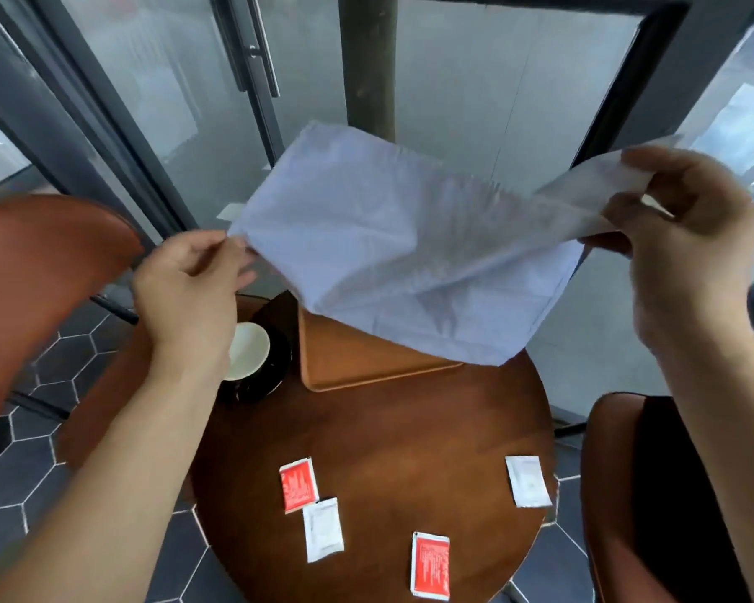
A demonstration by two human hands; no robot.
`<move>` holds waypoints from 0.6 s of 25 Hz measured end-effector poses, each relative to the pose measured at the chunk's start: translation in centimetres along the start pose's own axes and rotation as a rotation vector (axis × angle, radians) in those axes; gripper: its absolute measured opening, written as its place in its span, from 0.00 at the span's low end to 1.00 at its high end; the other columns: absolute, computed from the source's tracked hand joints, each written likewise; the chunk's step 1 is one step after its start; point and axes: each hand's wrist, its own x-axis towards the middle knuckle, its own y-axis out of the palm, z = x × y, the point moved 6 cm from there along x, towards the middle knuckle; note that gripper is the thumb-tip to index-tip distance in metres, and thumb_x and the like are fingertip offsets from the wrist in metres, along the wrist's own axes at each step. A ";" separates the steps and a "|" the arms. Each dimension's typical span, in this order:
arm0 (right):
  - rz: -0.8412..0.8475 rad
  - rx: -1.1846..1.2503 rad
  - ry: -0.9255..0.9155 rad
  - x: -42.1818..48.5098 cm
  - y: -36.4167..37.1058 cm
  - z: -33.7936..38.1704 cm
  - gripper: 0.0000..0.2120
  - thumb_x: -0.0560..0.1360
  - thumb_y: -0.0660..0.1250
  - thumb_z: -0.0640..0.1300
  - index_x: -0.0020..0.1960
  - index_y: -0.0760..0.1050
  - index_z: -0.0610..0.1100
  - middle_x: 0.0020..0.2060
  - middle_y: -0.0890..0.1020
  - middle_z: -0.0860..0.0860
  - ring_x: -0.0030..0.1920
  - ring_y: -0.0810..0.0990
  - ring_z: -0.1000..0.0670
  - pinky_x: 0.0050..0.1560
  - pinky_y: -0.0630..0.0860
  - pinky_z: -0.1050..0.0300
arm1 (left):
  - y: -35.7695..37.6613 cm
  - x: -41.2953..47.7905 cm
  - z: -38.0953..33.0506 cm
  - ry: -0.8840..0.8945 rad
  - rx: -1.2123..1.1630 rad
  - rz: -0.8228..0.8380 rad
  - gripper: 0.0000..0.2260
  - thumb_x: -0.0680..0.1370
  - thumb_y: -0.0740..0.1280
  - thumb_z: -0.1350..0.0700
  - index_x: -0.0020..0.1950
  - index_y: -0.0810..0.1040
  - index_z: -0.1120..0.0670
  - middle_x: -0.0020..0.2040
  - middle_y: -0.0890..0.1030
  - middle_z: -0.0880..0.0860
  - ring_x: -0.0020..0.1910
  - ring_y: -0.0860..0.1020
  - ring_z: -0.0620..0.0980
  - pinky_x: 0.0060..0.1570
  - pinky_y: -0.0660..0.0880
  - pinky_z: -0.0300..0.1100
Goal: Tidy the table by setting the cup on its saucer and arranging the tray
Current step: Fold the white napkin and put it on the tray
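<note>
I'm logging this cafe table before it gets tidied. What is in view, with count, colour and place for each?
napkin: 1, white, held spread in the air above the tray
tray: 1, tan wood, far side of the table, partly hidden by the napkin
cup: 1, cream, on the saucer, left of the tray
saucer: 1, black, far left of the table
red packets: 2, red, near side of the table
white packets: 2, white, one touching a red packet, one near the right edge
table: 1, round, dark brown wood, centre
chairs: 2, brown, left and right of the table
left hand: pinches the napkin's left corner
right hand: holds the napkin's right end
</note>
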 end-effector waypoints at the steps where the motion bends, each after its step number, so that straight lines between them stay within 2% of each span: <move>1: -0.011 0.006 -0.013 -0.3 -0.8 0.2 0.20 0.70 0.66 0.32 0.50 0.83 0.54 0.40 0.84 0.58 0.44 0.85 0.49 0.40 0.84 0.53 | -0.8 -0.7 0.0 0.015 -0.006 -0.014 0.02 0.74 0.73 0.56 0.46 0.83 0.50 0.41 0.87 0.49 0.44 0.86 0.51 0.44 0.82 0.42; 4: -0.030 -0.057 0.074 -3.6 -3.8 -3.2 0.19 0.71 0.67 0.33 0.52 0.83 0.56 0.43 0.86 0.58 0.43 0.85 0.53 0.40 0.83 0.59 | -3.6 -4.8 4.0 -0.024 0.221 0.067 0.04 0.71 0.73 0.50 0.44 0.83 0.45 0.41 0.86 0.47 0.42 0.86 0.48 0.45 0.81 0.43; 7: 0.035 -0.289 0.282 -9.5 -5.7 -10.3 0.22 0.71 0.70 0.33 0.51 0.82 0.62 0.42 0.86 0.60 0.37 0.84 0.58 0.38 0.81 0.63 | -5.5 -9.3 12.2 -0.244 0.463 0.226 0.06 0.74 0.74 0.58 0.43 0.83 0.46 0.39 0.86 0.47 0.40 0.85 0.47 0.46 0.81 0.44; 9: 0.060 -0.336 0.443 -13.4 -6.5 -14.9 0.26 0.71 0.71 0.31 0.46 0.82 0.65 0.39 0.86 0.57 0.34 0.84 0.59 0.36 0.80 0.67 | -6.7 -11.3 16.4 -0.268 0.637 0.301 0.08 0.75 0.74 0.59 0.44 0.82 0.44 0.40 0.85 0.44 0.42 0.84 0.43 0.42 0.78 0.33; 10: 0.061 -0.357 0.511 -15.1 -7.0 -16.6 0.26 0.71 0.71 0.31 0.44 0.82 0.65 0.39 0.86 0.54 0.34 0.84 0.59 0.36 0.81 0.66 | -7.2 -12.0 17.7 -0.254 0.717 0.330 0.07 0.75 0.74 0.59 0.45 0.83 0.45 0.40 0.85 0.43 0.43 0.83 0.41 0.38 0.75 0.28; 12: 0.073 -0.407 0.621 -17.7 -7.8 -19.1 0.25 0.70 0.71 0.31 0.44 0.82 0.64 0.40 0.86 0.51 0.35 0.85 0.56 0.41 0.85 0.53 | -8.1 -13.0 19.2 -0.231 0.857 0.367 0.04 0.76 0.73 0.58 0.47 0.84 0.49 0.38 0.83 0.40 0.40 0.80 0.36 0.34 0.70 0.26; 13: 0.101 -0.432 0.659 -18.6 -8.0 -19.9 0.24 0.70 0.71 0.31 0.44 0.82 0.64 0.37 0.85 0.50 0.34 0.85 0.53 0.42 0.85 0.46 | -8.4 -13.4 19.6 -0.206 0.915 0.383 0.03 0.76 0.73 0.58 0.47 0.84 0.50 0.37 0.81 0.39 0.38 0.78 0.35 0.34 0.67 0.26; 15: 0.164 -0.479 0.698 -19.8 -8.4 -20.9 0.24 0.71 0.71 0.31 0.46 0.82 0.63 0.33 0.85 0.49 0.32 0.86 0.49 0.42 0.84 0.40 | -8.8 -13.9 19.9 -0.148 1.017 0.414 0.02 0.75 0.74 0.58 0.45 0.84 0.52 0.34 0.79 0.40 0.33 0.74 0.36 0.32 0.66 0.31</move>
